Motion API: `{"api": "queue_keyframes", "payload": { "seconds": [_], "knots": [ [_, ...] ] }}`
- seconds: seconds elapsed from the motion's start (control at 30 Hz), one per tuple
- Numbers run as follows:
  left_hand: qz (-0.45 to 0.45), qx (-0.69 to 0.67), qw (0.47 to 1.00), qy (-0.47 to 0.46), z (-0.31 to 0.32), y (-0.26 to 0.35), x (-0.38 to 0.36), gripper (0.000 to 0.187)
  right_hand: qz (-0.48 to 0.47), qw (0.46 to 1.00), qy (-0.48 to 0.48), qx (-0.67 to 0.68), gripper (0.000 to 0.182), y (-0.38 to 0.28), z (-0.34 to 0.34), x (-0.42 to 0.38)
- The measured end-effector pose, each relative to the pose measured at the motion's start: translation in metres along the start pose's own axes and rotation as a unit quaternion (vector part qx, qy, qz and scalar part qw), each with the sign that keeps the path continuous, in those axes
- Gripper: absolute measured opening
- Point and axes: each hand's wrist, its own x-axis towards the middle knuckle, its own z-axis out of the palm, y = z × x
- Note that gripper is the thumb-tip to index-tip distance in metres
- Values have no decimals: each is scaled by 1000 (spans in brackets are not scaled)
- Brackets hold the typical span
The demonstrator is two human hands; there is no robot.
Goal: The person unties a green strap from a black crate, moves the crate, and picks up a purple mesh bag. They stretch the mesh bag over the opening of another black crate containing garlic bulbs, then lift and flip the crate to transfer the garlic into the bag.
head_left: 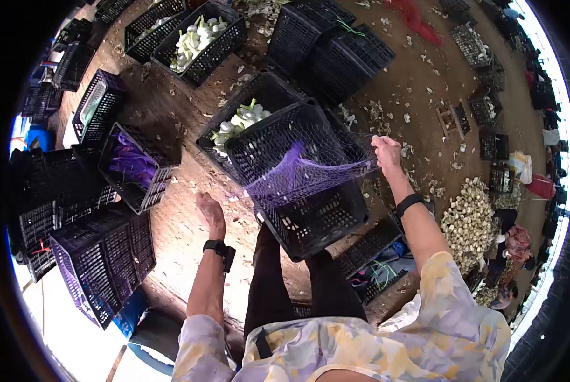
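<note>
My right hand (pixel 387 155) is closed on one end of a purple net bag (pixel 296 177), which stretches out to the left above a black plastic crate (pixel 323 237). My left hand (pixel 211 215) is beyond the net's left end, with its fingers curled. Glare there hides whether a strand or anything else is in those fingers. The crate under the net tilts towards me against another black crate (pixel 203 135). White garlic bulbs with green stems (pixel 243 119) lie in that farther crate, partly hidden by the nearer one.
Black crates (pixel 100 264) are stacked at left, and one tilted crate (pixel 114 181) holds purple netting (pixel 131 160). More garlic (pixel 196 43) fills a crate ahead. Stacked crates (pixel 336 54) stand behind. A bulb heap (pixel 468 216) and people (pixel 511 248) are at right. Peelings litter the floor.
</note>
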Motion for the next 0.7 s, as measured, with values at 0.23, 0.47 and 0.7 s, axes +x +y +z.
{"api": "queue_keyframes", "payload": {
  "seconds": [0.23, 0.47, 0.7],
  "knots": [
    [69, 26, 993, 89, 51, 9, 97, 24, -228, 971, 34, -57, 25, -10, 81, 115],
    [56, 254, 965, -29, 99, -40, 161, 24, -152, 967, -50, -198, 23, -2, 140, 206],
    [-306, -181, 889, -290, 37, -68, 60, 18, 211, 931, -294, -47, 39, 47, 56, 153]
  ]
}}
